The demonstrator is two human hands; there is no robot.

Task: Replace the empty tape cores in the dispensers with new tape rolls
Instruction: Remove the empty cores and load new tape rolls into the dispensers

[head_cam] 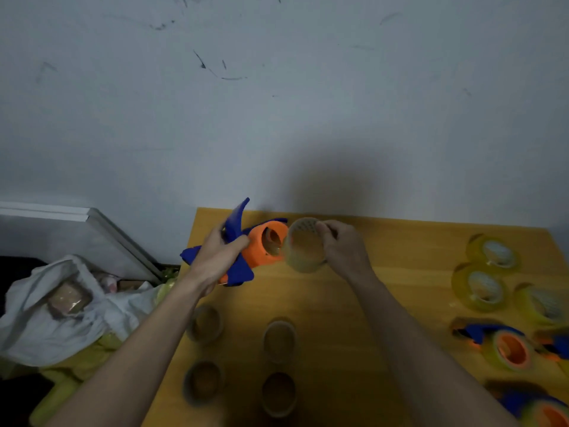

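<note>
- The left hand point(220, 257) grips a blue-and-orange tape dispenser point(246, 248) by its blue frame, holding it up over the far left part of the yellow table point(354, 303), with the orange hub facing right.
- The right hand point(341, 245) pinches a tape roll point(303, 245) at its rim, fingers curled round it — the roll sits just beside the hub, touching or nearly so. Whether it is going on or coming off I cannot tell; its thin, see-through look leaves it unclear whether this is a new roll or a spent one.
- Four empty cores point(278, 340) stand upright on the near part of the table, which suggests several dispensers are already stripped.
- At the right edge, three fresh rolls point(482, 288) lie flat, waiting.
- Near them, loaded dispensers point(508, 349) lie on the table with yellowish tape round their orange hubs — these look finished.
- So the job seems well underway, with at least this dispenser left and spare rolls on hand.
</note>
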